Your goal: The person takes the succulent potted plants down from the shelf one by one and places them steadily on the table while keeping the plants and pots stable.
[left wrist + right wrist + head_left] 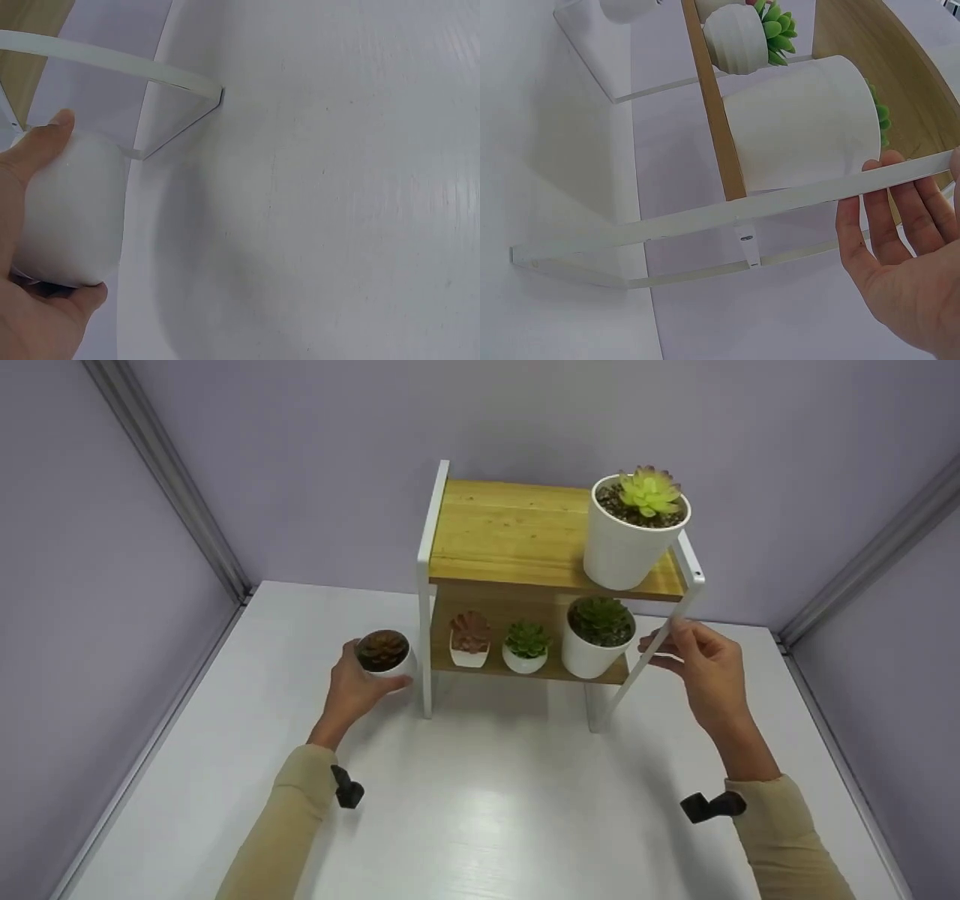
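We have the left hand (352, 686) curled round a small white pot (386, 655) with a dark reddish succulent; it sits low on the white table (480, 810), just beside the left leg of the two-tier shelf (510, 536), outside it. Thumb and fingers wrap the pot's wall in the left wrist view (71, 210).

Our right hand (701, 664) rests on the shelf's slanted right leg (645, 656), fingers straight and slightly apart against the white bar (795, 199), not clamped, seemingly steadying the frame.

Lower tier holds a pink succulent (470, 637), small green one (526, 645), bigger green pot (598, 636). Top board has a tall pot (630, 532) at right, left part bare.

Step, as we judge: pot gripped, placing not yet done. Next move likely needs a lift clear of the left leg.
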`<action>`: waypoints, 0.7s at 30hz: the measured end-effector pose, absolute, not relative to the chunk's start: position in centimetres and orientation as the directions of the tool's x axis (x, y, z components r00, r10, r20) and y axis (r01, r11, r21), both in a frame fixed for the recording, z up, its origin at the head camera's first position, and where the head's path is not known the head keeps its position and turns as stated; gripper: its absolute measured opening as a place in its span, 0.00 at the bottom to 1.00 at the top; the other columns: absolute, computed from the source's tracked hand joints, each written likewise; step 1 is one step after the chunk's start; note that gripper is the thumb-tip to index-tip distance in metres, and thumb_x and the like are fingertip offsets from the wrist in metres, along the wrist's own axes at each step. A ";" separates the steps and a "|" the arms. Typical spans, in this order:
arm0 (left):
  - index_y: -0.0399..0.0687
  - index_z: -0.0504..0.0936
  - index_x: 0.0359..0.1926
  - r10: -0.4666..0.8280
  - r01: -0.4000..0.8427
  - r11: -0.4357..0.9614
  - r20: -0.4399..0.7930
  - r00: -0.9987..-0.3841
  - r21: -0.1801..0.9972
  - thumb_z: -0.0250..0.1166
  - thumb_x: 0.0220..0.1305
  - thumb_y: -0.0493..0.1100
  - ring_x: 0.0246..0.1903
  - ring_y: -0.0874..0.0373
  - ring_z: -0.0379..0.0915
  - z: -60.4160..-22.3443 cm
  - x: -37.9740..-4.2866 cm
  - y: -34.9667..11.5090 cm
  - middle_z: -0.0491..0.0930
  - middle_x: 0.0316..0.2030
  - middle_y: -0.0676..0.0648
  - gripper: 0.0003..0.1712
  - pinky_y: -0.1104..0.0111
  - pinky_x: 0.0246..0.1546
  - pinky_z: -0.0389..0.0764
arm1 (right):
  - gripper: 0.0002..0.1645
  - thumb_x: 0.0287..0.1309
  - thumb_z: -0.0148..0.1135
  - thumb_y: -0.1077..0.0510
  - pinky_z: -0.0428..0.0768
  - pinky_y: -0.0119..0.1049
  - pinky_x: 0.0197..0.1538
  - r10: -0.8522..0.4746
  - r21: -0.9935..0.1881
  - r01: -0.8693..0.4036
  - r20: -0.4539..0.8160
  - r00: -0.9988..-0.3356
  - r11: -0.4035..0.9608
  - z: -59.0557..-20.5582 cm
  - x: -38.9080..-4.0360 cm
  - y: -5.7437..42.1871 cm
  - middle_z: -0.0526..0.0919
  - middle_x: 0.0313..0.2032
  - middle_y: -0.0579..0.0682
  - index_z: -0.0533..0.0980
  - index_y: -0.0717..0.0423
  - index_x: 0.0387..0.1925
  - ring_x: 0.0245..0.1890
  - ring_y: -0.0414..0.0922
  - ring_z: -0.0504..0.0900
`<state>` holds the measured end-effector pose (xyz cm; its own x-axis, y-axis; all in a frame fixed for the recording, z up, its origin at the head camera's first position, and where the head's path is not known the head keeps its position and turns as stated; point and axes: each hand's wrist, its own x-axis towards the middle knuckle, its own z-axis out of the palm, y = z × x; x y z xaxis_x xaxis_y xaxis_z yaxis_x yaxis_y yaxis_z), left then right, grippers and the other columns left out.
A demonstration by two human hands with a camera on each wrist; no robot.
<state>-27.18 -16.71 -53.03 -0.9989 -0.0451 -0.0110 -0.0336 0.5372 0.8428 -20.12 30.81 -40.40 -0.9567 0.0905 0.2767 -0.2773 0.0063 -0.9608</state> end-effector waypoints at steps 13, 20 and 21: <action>0.32 0.51 0.79 -0.118 -0.063 0.505 -0.004 -0.993 0.861 0.83 0.52 0.54 0.76 0.38 0.63 -54.8 -28.4 -16.3 0.65 0.74 0.31 0.67 0.46 0.78 0.66 | 0.29 0.79 0.57 0.52 0.91 0.39 0.50 0.091 -0.963 -0.267 0.269 -0.959 0.028 -40.5 -20.1 31.0 0.90 0.38 0.49 0.76 0.82 0.51 0.43 0.45 0.92; 0.30 0.49 0.80 -0.167 -0.093 0.506 -0.009 -0.986 0.858 0.83 0.53 0.52 0.78 0.36 0.59 -55.9 -28.5 -16.3 0.62 0.75 0.29 0.68 0.46 0.80 0.63 | 0.26 0.78 0.58 0.51 0.91 0.39 0.50 0.086 -0.966 -0.258 0.259 -0.962 0.022 -40.4 -20.2 30.9 0.91 0.38 0.50 0.78 0.77 0.48 0.43 0.46 0.92; 0.30 0.49 0.80 -0.167 -0.097 0.508 -0.013 -0.986 0.856 0.83 0.53 0.52 0.78 0.36 0.59 -56.0 -28.6 -16.2 0.62 0.76 0.29 0.68 0.46 0.80 0.62 | 0.26 0.78 0.58 0.51 0.91 0.39 0.50 0.087 -0.966 -0.258 0.259 -0.962 0.020 -40.4 -20.1 30.9 0.91 0.37 0.50 0.78 0.77 0.48 0.43 0.46 0.92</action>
